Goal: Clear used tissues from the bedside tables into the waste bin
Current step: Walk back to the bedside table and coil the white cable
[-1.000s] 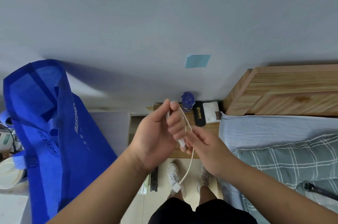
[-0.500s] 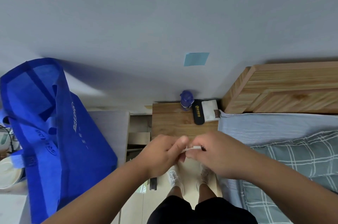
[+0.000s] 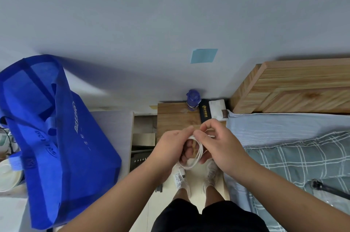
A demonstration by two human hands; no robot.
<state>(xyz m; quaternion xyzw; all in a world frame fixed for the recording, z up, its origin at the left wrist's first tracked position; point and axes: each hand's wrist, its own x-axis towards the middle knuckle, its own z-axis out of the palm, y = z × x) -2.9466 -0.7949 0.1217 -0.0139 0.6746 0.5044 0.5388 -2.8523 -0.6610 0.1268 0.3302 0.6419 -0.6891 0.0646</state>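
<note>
A wooden bedside table (image 3: 176, 118) stands against the wall beside the bed. My left hand (image 3: 171, 146) and my right hand (image 3: 219, 146) meet above its front edge and both hold a white cable (image 3: 198, 156) coiled into a loop, with its plug (image 3: 180, 172) hanging below my left hand. At the back of the table stand a blue bottle (image 3: 193, 100), a black case (image 3: 204, 113) and a white tissue pack (image 3: 217, 108). No loose used tissue and no waste bin show in this view.
A large blue fabric bag (image 3: 56, 140) hangs at the left. The bed with a grey sheet and a checked pillow (image 3: 303, 165) fills the right, below a wooden headboard (image 3: 293, 87). An open shelf unit (image 3: 144, 137) sits left of the table. My feet stand on the floor below.
The cable hung long from my raised hands a second ago. My hands then dropped to the table's front edge, and the cable is now wound into a loop between them.
</note>
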